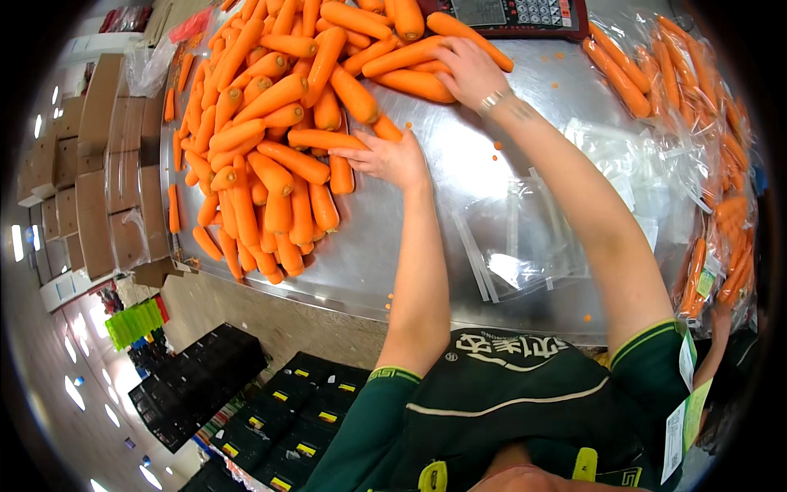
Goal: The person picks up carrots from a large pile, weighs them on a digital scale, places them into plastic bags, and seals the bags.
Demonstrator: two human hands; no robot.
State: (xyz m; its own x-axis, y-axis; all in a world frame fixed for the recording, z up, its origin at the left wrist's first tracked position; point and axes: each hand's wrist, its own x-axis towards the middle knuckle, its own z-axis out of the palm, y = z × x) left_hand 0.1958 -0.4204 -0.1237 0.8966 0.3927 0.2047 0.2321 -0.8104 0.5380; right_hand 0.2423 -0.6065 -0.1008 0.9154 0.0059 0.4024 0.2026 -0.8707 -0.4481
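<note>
A big heap of orange carrots [270, 98] covers the left part of a stainless steel table [424, 258]. At the heap's right edge, my left hand [396, 157] has its fingers around the tip of one carrot [326, 139]; another carrot [386, 127] lies against its upper side. Farther up the table, my right hand [472, 72] closes over the ends of carrots lying side by side, among them an upper carrot [403, 56] and a lower carrot [415, 85]. One more carrot [470, 38] lies just beyond its knuckles. The right fingertips are partly hidden between the carrots.
Clear plastic bags [529, 240] lie flat beneath my right forearm. Bagged carrots [688, 80] line the right edge, where another person's arm [719, 344] shows. A scale with a keypad [535, 15] stands at the top. Cardboard boxes [117, 172] and black crates [295, 418] are off the table.
</note>
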